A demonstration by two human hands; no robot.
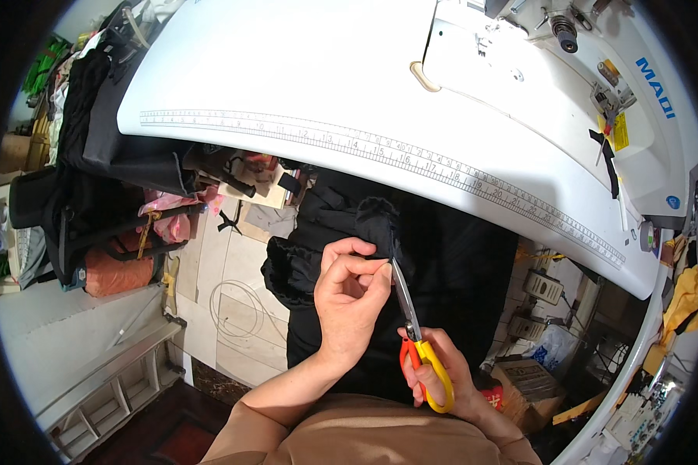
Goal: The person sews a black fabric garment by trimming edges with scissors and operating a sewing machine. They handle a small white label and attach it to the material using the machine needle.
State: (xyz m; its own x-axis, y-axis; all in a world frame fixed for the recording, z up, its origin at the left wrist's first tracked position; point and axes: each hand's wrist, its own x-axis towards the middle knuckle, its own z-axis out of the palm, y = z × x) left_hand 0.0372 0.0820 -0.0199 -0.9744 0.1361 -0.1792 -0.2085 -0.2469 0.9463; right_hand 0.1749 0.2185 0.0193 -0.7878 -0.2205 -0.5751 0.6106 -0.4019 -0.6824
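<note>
My right hand (446, 364) grips a pair of scissors (406, 298) by its red and yellow handles, its blades pointing up and away from me. The blades look nearly closed. Just left of their tip, my left hand (349, 298) has thumb and fingers pinched together. What lies in that pinch is too small to make out. Black fabric (341, 205), perhaps a garment with gathered edges, spreads over my lap and beneath both hands. One bunched fold of it touches or nearly touches the left fingertips.
A white sewing machine table (287, 85) with a printed ruler along its front edge stands ahead. The sewing machine (659, 132) is at the right. Left are dark cloth piles, an orange bag (118, 270) and a metal ladder (120, 387). A cardboard box (527, 391) sits low at right.
</note>
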